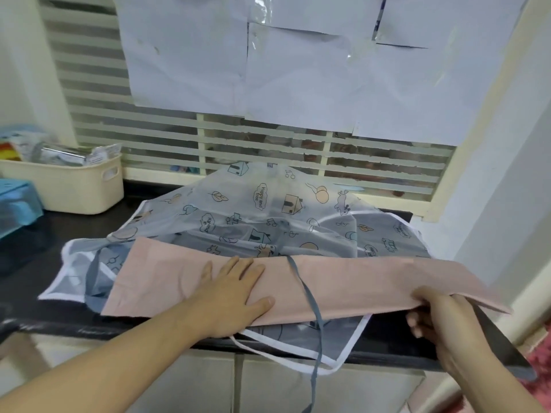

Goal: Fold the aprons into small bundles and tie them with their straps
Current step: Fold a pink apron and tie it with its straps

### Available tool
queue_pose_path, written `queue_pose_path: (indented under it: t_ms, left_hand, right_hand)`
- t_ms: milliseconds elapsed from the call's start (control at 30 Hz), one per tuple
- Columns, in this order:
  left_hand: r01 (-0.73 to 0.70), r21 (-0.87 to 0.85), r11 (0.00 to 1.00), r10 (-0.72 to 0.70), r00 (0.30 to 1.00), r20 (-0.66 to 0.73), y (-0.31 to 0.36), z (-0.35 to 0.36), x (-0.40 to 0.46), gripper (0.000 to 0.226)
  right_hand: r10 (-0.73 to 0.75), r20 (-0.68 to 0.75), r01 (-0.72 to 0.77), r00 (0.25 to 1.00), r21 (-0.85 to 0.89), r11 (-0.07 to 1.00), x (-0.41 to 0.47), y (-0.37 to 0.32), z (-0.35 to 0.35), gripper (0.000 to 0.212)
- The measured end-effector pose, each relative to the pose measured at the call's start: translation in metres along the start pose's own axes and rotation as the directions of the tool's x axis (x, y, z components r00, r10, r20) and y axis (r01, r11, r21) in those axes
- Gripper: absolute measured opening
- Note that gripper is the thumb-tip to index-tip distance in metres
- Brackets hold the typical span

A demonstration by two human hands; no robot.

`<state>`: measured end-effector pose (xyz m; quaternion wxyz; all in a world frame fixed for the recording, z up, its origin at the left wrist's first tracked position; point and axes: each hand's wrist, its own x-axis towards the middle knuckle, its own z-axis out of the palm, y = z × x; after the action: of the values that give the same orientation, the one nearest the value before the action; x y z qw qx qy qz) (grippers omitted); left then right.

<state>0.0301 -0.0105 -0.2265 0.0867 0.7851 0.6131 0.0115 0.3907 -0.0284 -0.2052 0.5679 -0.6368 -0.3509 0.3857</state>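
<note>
- A dark glossy counter (26,278) is carrying everything.
- A translucent printed apron (268,210) is lying crumpled across it, under the pink one.
- A matte pink apron (343,281), folded long, is lying on top, a grey strap (310,296) trailing over the edge.
- A cream basket (74,186) is sitting back left.
- The left hand (235,293) is pressing flat, fingers spread.
- The right hand (432,314) is pinching the pink edge.

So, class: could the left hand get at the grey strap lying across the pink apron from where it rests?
Probably yes. The left hand presses flat on the pink apron, and the grey strap lies uncovered just beside it.
</note>
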Motion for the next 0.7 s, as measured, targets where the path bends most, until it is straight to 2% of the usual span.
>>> queue_pose_path:
  t_ms: [67, 267, 367, 433, 500, 567, 633, 667, 700]
  left_hand:
    - [-0.017, -0.001, 1.0, 0.017, 1.0, -0.017, -0.014, 0.0, -0.006, 0.077]
    - [-0.099, 0.021, 0.995, 0.099, 0.995, -0.001, -0.06, -0.007, -0.025, 0.069]
    - [-0.112, 0.031, 0.993, 0.112, 0.994, -0.011, -0.065, -0.004, -0.03, 0.07]
    - [-0.114, 0.033, 0.993, 0.115, 0.992, -0.053, -0.064, -0.002, -0.031, 0.071]
    - [-0.115, 0.01, 0.993, 0.115, 0.986, -0.123, -0.064, 0.0, -0.033, 0.072]
    - [-0.139, -0.089, 0.986, 0.123, 0.979, -0.162, -0.068, -0.001, -0.035, 0.07]
    - [-0.16, -0.316, 0.935, 0.102, 0.976, -0.191, -0.073, -0.003, -0.033, 0.056]
    - [-0.164, -0.494, 0.854, 0.052, 0.971, -0.233, -0.074, -0.006, -0.032, 0.043]
    - [-0.129, -0.718, 0.684, -0.061, 0.971, -0.233, -0.074, -0.012, -0.032, 0.036]
  right_hand:
    - [0.017, -0.02, -0.017, 1.0, 0.032, 0.999, 0.007, 0.002, 0.001, 0.006]
    - [-0.029, -0.099, 0.04, 0.995, 0.112, 0.993, 0.009, 0.002, -0.001, 0.024]
    - [-0.058, -0.098, 0.073, 0.993, 0.159, 0.985, 0.001, -0.007, 0.004, 0.025]
    - [-0.124, -0.114, 0.14, 0.986, 0.145, 0.979, -0.01, -0.023, 0.013, 0.024]
    - [-0.284, -0.104, 0.285, 0.953, -0.005, 0.959, -0.022, -0.046, 0.028, 0.036]
    - [-0.479, -0.008, 0.471, 0.878, -0.167, 0.866, -0.04, -0.071, 0.05, 0.05]
    - [-0.635, 0.143, 0.642, 0.759, -0.33, 0.692, -0.058, -0.089, 0.08, 0.062]
    - [-0.691, 0.245, 0.719, 0.681, -0.404, 0.566, -0.068, -0.093, 0.097, 0.067]
    - [-0.724, 0.371, 0.793, 0.582, -0.456, 0.404, -0.077, -0.093, 0.115, 0.07]
